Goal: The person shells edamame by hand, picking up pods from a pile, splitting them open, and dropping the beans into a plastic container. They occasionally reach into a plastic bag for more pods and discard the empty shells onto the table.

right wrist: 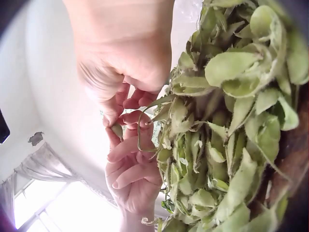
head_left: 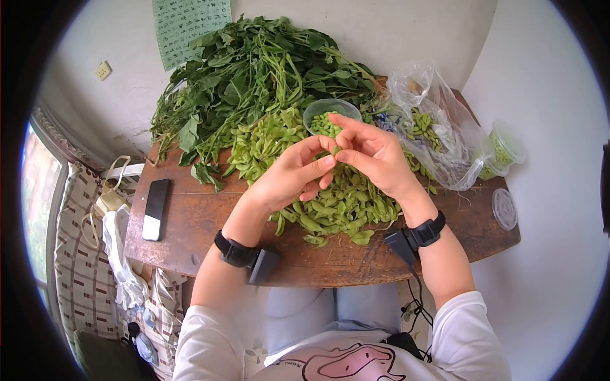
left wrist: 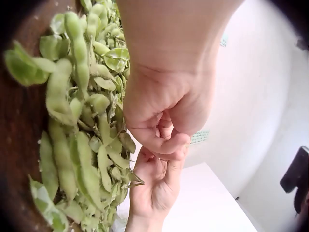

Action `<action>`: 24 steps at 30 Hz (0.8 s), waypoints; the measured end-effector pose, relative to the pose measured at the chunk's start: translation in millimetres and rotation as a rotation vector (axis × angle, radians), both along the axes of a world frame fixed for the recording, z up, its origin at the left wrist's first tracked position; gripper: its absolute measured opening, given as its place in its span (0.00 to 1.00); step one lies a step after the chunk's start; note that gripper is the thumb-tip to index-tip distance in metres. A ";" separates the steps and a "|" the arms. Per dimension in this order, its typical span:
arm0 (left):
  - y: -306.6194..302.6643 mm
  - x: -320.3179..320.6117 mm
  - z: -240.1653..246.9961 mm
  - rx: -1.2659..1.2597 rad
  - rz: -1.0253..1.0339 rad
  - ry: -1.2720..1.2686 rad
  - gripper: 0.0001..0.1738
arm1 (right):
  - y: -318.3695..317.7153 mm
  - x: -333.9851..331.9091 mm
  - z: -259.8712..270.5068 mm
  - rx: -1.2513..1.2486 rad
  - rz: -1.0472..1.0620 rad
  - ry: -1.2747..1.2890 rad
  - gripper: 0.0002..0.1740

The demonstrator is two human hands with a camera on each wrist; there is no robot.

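Pinching a small, slim green pod point(head_left: 335, 150) between the fingertips of the left hand point(head_left: 286, 174) and right hand point(head_left: 382, 162), above a heap of flattish green pods point(head_left: 346, 209) on the brown wooden tabletop point(head_left: 197, 225). Near a round, clear plastic tub point(head_left: 348, 109) of green beans point(head_left: 323, 124). Likely to feel light, pliant outside, firmer within; best held lightly at the ends or seam, avoiding bruising squeezes.
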State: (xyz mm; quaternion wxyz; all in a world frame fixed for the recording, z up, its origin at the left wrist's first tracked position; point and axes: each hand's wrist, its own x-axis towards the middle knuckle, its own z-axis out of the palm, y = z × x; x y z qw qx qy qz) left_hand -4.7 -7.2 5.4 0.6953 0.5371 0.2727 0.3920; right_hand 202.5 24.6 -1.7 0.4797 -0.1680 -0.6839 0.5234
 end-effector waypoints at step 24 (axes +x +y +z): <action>67.0 2.9 73.2 0.489 0.561 0.788 0.21 | 62.8 -6.6 67.4 -0.222 -0.231 -0.266 0.16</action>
